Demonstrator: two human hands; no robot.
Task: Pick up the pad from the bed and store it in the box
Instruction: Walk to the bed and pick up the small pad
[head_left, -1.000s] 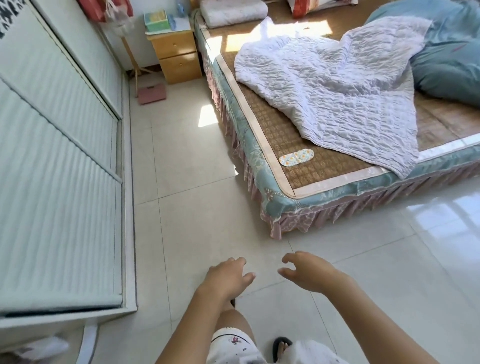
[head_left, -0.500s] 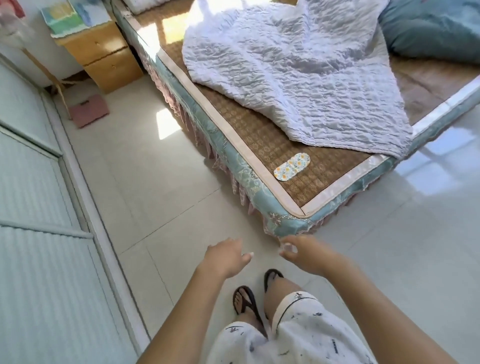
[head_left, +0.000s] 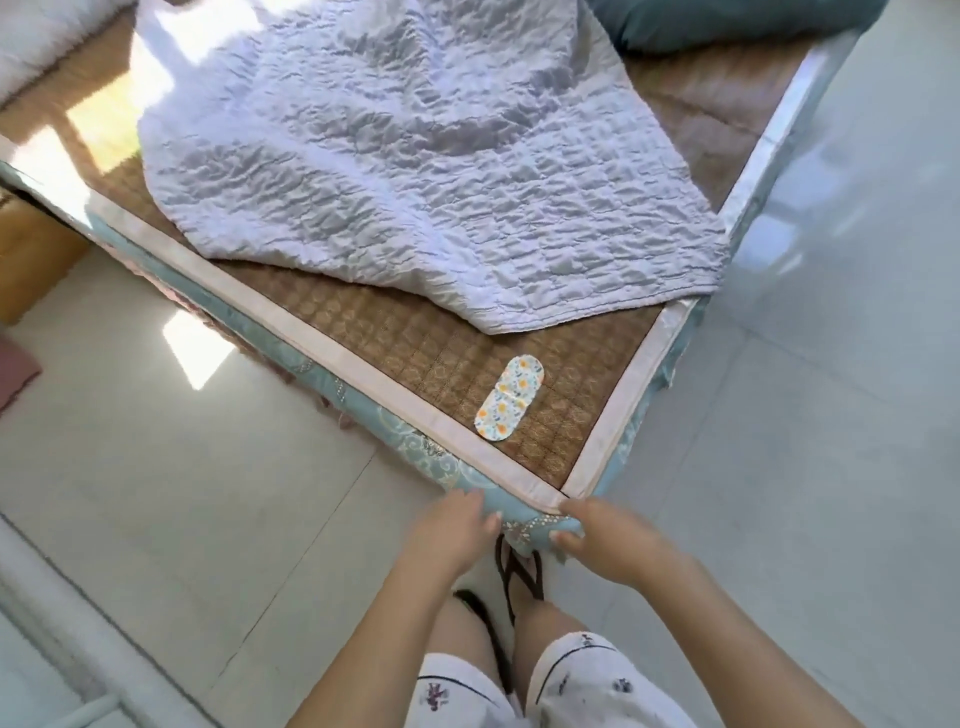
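The pad (head_left: 509, 398), a small oval cloth piece with orange and blue flowers on white, lies flat on the woven mat of the bed (head_left: 395, 384), near the bed's closest corner. My left hand (head_left: 451, 530) and my right hand (head_left: 602, 540) hover side by side just below that corner, fingers loosely curled and apart, nothing held. Both hands are a short way below the pad and apart from it. No box is in view.
A crumpled white quilt (head_left: 415, 166) covers much of the bed above the pad. A teal pillow (head_left: 727, 26) lies at the top right. Pale floor tiles (head_left: 182, 493) surround the bed. A wardrobe edge (head_left: 47, 613) runs along the lower left. My sandalled feet (head_left: 519, 577) stand at the corner.
I have walked up to the bed's corner, so the pad has grown larger and nearer. Both empty hands now reach the corner's edge; the nightstand has slid out of view.
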